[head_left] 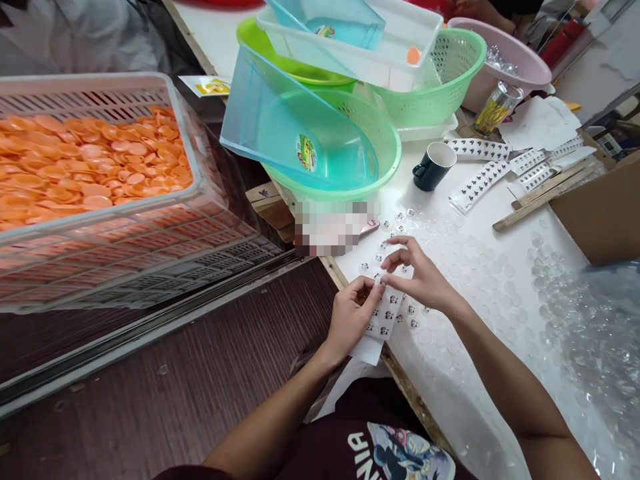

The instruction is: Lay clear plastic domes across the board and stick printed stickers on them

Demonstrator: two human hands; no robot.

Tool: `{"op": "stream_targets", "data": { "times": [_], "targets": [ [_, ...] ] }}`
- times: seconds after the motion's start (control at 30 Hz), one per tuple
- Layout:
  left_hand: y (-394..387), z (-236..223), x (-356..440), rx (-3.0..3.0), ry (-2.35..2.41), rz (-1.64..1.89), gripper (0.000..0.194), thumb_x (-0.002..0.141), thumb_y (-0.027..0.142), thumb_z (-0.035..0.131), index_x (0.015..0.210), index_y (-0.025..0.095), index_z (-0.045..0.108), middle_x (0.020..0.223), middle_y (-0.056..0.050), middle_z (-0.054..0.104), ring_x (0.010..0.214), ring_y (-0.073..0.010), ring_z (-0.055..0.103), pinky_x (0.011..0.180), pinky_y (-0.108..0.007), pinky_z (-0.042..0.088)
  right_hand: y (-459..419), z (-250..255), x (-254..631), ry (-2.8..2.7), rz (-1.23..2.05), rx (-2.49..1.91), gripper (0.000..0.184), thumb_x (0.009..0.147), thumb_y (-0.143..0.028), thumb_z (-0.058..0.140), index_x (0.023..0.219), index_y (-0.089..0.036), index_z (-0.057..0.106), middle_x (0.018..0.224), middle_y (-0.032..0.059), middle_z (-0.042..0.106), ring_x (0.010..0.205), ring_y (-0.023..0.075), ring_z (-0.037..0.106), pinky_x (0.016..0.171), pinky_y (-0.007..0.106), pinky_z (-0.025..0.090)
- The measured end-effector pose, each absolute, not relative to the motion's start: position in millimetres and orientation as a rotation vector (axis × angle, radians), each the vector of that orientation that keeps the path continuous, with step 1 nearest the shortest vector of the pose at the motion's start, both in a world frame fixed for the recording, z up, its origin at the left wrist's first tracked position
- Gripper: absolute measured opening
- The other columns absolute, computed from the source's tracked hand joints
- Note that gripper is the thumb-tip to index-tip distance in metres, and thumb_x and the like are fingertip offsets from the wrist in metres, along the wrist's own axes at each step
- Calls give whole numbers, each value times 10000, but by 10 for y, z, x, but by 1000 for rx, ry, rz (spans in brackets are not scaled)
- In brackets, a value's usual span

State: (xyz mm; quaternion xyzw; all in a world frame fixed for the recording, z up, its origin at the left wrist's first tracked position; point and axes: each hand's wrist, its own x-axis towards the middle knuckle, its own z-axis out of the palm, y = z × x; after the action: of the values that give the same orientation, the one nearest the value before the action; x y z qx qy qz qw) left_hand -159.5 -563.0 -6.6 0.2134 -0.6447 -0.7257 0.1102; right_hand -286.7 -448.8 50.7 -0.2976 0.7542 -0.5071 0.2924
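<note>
Both my hands are over the near edge of the white table. My left hand (350, 317) is closed, its thumb and bent fingers pinching the upper part of a white sticker sheet (389, 308) printed with small dark cartoon figures. My right hand (417, 273) hovers just above the sheet's top end. Its fingers are curved and apart from the thumb, whose tip is beside the left thumb and a small sticker piece. Around the hands lie small clear discs (411, 213), several bearing the same dark figure. Plain clear discs (465, 270) spread to the right.
An orange-filled crate (195, 160) stands at left. Green baskets (393, 160) hold blue trays (250, 100) behind my hands. A dark mug (431, 170), sticker strips (480, 187), wooden sticks (545, 193) and a cardboard box (600, 213) are on the right.
</note>
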Motion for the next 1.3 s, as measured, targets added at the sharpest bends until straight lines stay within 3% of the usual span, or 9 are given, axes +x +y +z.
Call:
{"op": "stream_targets", "data": {
  "times": [0.23, 0.37, 0.47, 0.77, 1.03, 1.17, 1.3],
  "targets": [
    [-5634, -121, -1579, 610, -1881, -2149, 282, 882, 438, 664, 797, 170, 639, 675, 19, 575, 585, -105, 492, 550, -208, 398, -4469, 615, -2907, 1971, -1386, -784, 402, 825, -260, 682, 1162, -278, 463, 817, -43, 638, 813, 188, 621, 830, 380, 467],
    [-5623, -140, -1574, 594, -1900, -2140, 267, 882, 414, 655, 777, 172, 618, 667, 22, 547, 570, -102, 468, 528, -209, 371, -4498, 530, -3497, 2180, -1720, -573, 436, 763, -312, 713, 1091, -269, 429, 814, -35, 627, 804, 180, 621, 800, 360, 475],
    [-5619, -139, -1571, 576, -1927, -2091, 256, 886, 392, 646, 762, 172, 606, 662, 25, 526, 568, -98, 450, 526, -209, 354, -4565, 294, -4061, 2409, -1778, -280, 408, 704, -229, 657, 1015, -266, 395, 772, -52, 602, 783, 166, 635, 818, 350, 484],
    [-5621, -152, -1562, 544, -1997, -2022, 255, 913, 381, 618, 767, 171, 610, 657, 27, 531, 570, -97, 453, 533, -209, 351, -4758, -177, -4625, 2627, -1476, -179, 435, 624, -197, 624, 1006, -238, 421, 739, -46, 627, 740, 184, 630, 763, 329, 463],
    [-5620, -167, -1567, 534, -2012, -1993, 232, 916, 355, 618, 776, 170, 619, 667, 24, 554, 582, -98, 470, 550, -207, 367, -4862, -222, -4629, 2856, -1061, -351, 430, 674, -143, 569, 1077, -238, 455, 758, -19, 633, 841, 240, 632, 885, 404, 442],
    [-5622, -162, -1571, 530, -2018, -1977, 226, 913, 347, 620, 772, 170, 619, 662, 27, 551, 574, -95, 462, 549, -205, 366, -4911, -172, -4576, 3028, -761, -440, 411, 717, -152, 604, 1091, -230, 453, 946, 55, 662, 948, 276, 614, 994, 506, 359],
    [-5627, -160, -1567, 523, -2029, -1967, 230, 913, 347, 623, 767, 168, 621, 653, 29, 549, 565, -93, 453, 542, -204, 362, -4821, -119, -4519, 3081, -709, -426, 324, 760, -231, 621, 1059, -221, 497, 1055, 87, 642, 992, 281, 596, 1015, 551, 329]
  ]
}}
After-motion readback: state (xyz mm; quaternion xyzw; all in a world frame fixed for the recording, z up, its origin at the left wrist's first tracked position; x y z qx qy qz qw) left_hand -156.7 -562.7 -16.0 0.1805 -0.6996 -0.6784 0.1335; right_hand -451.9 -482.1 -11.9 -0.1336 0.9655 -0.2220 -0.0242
